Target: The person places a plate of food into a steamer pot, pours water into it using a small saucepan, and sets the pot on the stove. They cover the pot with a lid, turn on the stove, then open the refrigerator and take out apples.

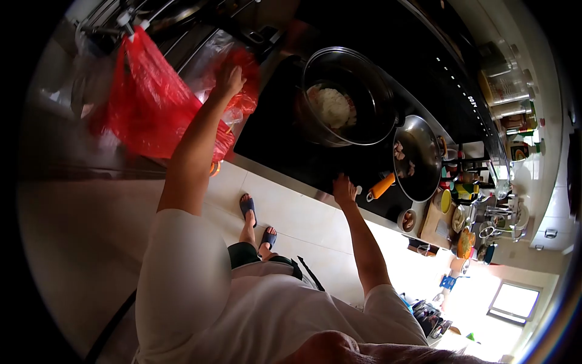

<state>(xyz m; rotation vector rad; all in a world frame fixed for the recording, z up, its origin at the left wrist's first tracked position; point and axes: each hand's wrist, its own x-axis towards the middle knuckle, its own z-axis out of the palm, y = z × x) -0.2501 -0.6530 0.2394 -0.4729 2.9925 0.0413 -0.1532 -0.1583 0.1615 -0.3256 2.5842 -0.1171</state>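
My left hand (229, 82) reaches up and away, its fingers closed on a crumpled red plastic bag (241, 100). A larger red plastic bag (151, 103) hangs beside that forearm from a white clip. At the front edge of the black cooktop (303, 164) rests my right hand (344, 189), fingers down on the surface, apparently holding nothing. Beyond it stands a deep pot (370, 79) with a white, floury-looking mound (333, 108) inside. Right of the pot lies a frying pan (418, 158) with an orange handle (382, 185) and a few pale pieces in it.
A small bowl (407, 219) with brown contents and a wooden board (435, 225) stand to the right. Jars and bottles (512, 115) line the back ledge. A wire rack (188, 45) is at the upper left. My sandalled feet (248, 206) are on the tiled floor.
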